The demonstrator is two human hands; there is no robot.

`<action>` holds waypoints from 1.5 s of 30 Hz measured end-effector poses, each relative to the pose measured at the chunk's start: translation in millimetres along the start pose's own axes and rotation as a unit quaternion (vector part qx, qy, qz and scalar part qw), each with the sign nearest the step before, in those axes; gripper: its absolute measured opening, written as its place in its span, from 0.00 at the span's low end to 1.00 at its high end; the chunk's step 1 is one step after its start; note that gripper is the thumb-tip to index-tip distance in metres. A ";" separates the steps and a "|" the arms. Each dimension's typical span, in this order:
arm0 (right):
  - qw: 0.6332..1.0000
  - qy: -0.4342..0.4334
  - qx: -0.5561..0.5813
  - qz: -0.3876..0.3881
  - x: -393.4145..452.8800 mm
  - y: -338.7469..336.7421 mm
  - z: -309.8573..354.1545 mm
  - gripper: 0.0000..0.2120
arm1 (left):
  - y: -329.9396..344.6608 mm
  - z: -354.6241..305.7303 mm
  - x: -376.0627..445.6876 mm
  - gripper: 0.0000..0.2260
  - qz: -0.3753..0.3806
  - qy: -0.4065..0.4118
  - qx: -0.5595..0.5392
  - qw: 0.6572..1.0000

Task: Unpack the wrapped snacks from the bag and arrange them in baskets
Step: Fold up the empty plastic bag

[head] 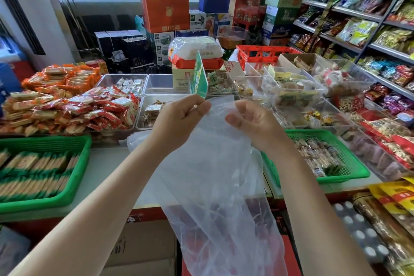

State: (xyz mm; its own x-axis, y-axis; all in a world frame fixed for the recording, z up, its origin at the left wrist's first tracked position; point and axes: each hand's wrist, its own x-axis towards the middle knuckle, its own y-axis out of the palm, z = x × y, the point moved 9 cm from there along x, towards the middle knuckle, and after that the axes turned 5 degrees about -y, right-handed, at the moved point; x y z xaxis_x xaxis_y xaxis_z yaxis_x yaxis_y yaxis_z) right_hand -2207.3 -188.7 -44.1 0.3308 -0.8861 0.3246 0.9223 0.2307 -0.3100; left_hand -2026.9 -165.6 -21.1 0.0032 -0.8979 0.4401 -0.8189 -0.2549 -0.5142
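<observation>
The left hand [179, 119] pinches the top edge of a thin, clear plastic bag [215, 186] between thumb and fingers. The right hand [253, 123] has its fingers curled at the opposite side of that edge, gripping the film. Between them the bag is held up above the front of the desk [107, 163] and hangs slack toward the floor. It looks limp and flat, with no wrapped snack plainly visible inside, so I judge the unpacking to be finished or nearly so.

Just right of the bag, the green plastic mesh basket [349, 163] holds a scattered layer of small wrapped snacks [313, 154] and has room left. At far left, a second green basket [76, 163] is packed with neat rows of wrapped bars. What probably remains is tidying the right basket and disposing of the bag.
</observation>
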 end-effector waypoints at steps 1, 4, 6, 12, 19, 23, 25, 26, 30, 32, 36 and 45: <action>1.000 -0.007 -0.010 0.003 0.2 4.3 2.5 0.09 | 3.3 -0.2 -0.4 0.10 0.010 -0.004 -0.001 1.000; 0.998 -0.020 -0.036 -0.042 3.6 2.8 2.0 0.08 | 11.1 6.8 2.2 0.13 0.065 -0.043 0.017 0.997; 0.997 -0.020 -0.023 -0.074 6.3 -3.8 -2.2 0.14 | 18.4 20.2 1.5 0.18 0.157 -0.098 0.063 0.981; 0.993 -0.039 -0.056 -0.096 14.8 -13.0 -13.8 0.32 | 30.5 65.5 -22.7 0.17 0.346 -0.186 0.197 0.898; 0.962 0.026 -0.209 -0.174 27.7 -26.5 -23.0 0.15 | 29.5 67.7 -18.0 0.17 0.199 -0.273 0.068 0.939; 0.965 -0.088 -0.217 -0.118 14.3 17.6 14.3 0.12 | 9.5 73.6 -2.9 0.11 0.031 -0.317 -0.030 0.948; 0.977 -0.096 -0.189 -0.034 2.7 43.7 24.4 0.10 | 0.4 65.0 1.9 0.16 -0.016 -0.317 -0.086 0.944; 0.980 -0.081 -0.179 0.009 -1.2 53.1 25.6 0.14 | -0.4 59.8 4.9 0.20 -0.017 -0.309 -0.125 0.943; 0.983 -0.027 -0.179 0.039 -4.5 54.9 21.9 0.32 | 4.1 21.1 11.4 0.16 0.053 -0.273 -0.235 0.931; 0.982 -0.047 -0.184 -0.016 -1.7 42.6 29.2 0.32 | 8.0 -1.2 13.6 0.14 0.096 -0.251 -0.243 0.932; 0.971 -0.066 -0.188 -0.132 5.9 5.6 35.7 0.17 | 15.3 -32.3 20.7 0.13 0.215 -0.178 -0.267 0.922; 0.966 -0.110 -0.176 -0.151 36.1 -5.4 16.0 0.07 | -5.6 -31.4 44.6 0.15 -0.013 0.021 0.269 0.963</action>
State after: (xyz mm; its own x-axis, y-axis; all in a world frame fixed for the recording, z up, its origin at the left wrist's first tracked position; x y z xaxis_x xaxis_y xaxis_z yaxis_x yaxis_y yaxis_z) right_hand -2197.1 -215.5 -16.4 0.1276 -0.7755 0.6183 0.8708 -0.2107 -0.4441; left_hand -2040.2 -193.0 24.5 -0.0135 -0.8764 0.4813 -0.4038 -0.4356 -0.8045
